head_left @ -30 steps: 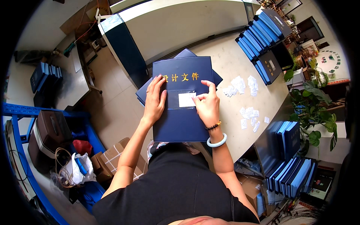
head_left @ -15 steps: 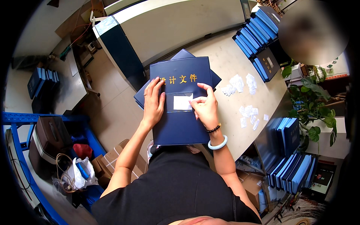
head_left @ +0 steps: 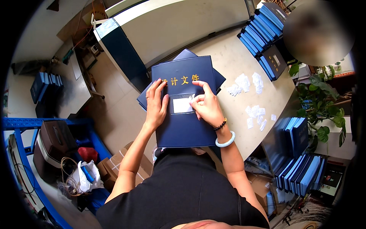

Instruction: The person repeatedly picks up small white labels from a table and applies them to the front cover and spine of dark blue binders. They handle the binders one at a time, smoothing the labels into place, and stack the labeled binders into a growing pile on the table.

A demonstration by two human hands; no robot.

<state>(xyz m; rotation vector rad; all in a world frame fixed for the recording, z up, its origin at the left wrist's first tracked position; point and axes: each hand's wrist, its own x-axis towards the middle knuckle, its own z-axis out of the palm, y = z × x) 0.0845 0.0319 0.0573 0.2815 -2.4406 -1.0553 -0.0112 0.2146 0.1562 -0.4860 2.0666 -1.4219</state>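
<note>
A dark blue file folder (head_left: 185, 131) with gold lettering lies in front of me, on top of other blue folders (head_left: 219, 79) turned at an angle. Midway down its cover is a clear label pocket (head_left: 179, 97) with a white paper label (head_left: 180, 105) in it. My left hand (head_left: 155, 105) rests on the cover's left side, fingers stretched out. At the pocket's right end, the thumb and index finger of my right hand (head_left: 208, 106) pinch the label's edge; the fingertips partly hide that end. A black bead bracelet and a pale bangle circle the right wrist.
Small white paper labels (head_left: 243, 82) lie in loose piles on the pale table (head_left: 228, 131) to the right. Upright blue folders (head_left: 263, 30) stand at the far right, with more folders (head_left: 301, 173) lower down. A leafy plant (head_left: 320, 99) hangs there. Left is a blue metal rack (head_left: 49, 123).
My right hand has moved slightly left along the label, which sits a little further left in the pocket. The left hand stays in place.
</note>
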